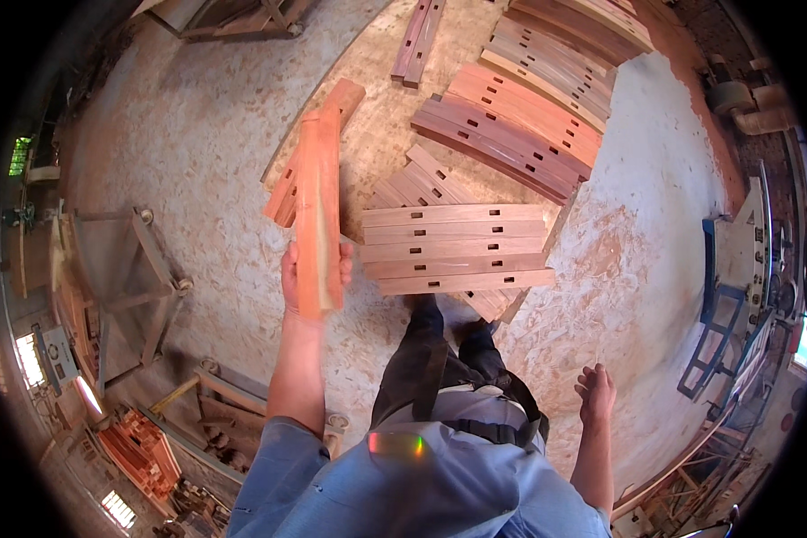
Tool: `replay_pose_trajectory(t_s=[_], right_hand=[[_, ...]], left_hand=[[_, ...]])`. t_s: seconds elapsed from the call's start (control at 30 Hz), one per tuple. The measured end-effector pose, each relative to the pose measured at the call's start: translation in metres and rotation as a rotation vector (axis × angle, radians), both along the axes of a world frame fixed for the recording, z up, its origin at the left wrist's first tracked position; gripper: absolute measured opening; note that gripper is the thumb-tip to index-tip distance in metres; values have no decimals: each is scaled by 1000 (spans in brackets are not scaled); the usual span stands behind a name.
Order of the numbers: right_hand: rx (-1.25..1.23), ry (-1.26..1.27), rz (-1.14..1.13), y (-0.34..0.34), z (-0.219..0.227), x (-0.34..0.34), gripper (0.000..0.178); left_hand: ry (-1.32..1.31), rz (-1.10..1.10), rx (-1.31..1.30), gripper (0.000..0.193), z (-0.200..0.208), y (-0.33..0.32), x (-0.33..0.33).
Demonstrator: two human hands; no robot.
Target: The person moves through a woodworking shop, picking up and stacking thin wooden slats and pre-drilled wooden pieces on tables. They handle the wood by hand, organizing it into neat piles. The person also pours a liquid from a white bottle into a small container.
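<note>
A long reddish wooden board [311, 193] with a paler streak is in my left hand [290, 269]. My fingers wrap beneath it, and their tips show at its right edge near the close end. Under its far end lies another reddish piece with slots [285, 193], set at a slant. Just right of the held board, several pale slotted boards [457, 244] lie side by side atop others placed crosswise. My right hand [596, 393] hangs over the floor at the right, fingers loosely curled and slightly apart, with nothing visible in it.
Farther off, rows of orange and dark slotted boards [502, 134] cover the sheet. Two dark strips [417, 40] lie at the top. Metal frames [148, 287] stand at left; a blue-framed machine [722, 305] stands at right. Stacked reddish wood [139, 453] is at lower left.
</note>
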State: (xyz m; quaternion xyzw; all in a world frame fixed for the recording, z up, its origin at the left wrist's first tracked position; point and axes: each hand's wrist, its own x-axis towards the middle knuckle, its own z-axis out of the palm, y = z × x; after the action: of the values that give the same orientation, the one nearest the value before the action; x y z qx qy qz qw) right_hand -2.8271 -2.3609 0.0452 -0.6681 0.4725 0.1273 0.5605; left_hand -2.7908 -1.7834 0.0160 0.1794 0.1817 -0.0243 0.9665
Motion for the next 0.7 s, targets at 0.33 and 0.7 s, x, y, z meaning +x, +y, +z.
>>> replay_pose_trajectory(t_s=[0.33,0.7], right_hand=[[83,-212,132,93,59,41,40],[427,-409,806,338,85,132,44]], left_hand=[[320,3,966,66,36,-29,6],[163,119,1512,71,77,-114,-1]])
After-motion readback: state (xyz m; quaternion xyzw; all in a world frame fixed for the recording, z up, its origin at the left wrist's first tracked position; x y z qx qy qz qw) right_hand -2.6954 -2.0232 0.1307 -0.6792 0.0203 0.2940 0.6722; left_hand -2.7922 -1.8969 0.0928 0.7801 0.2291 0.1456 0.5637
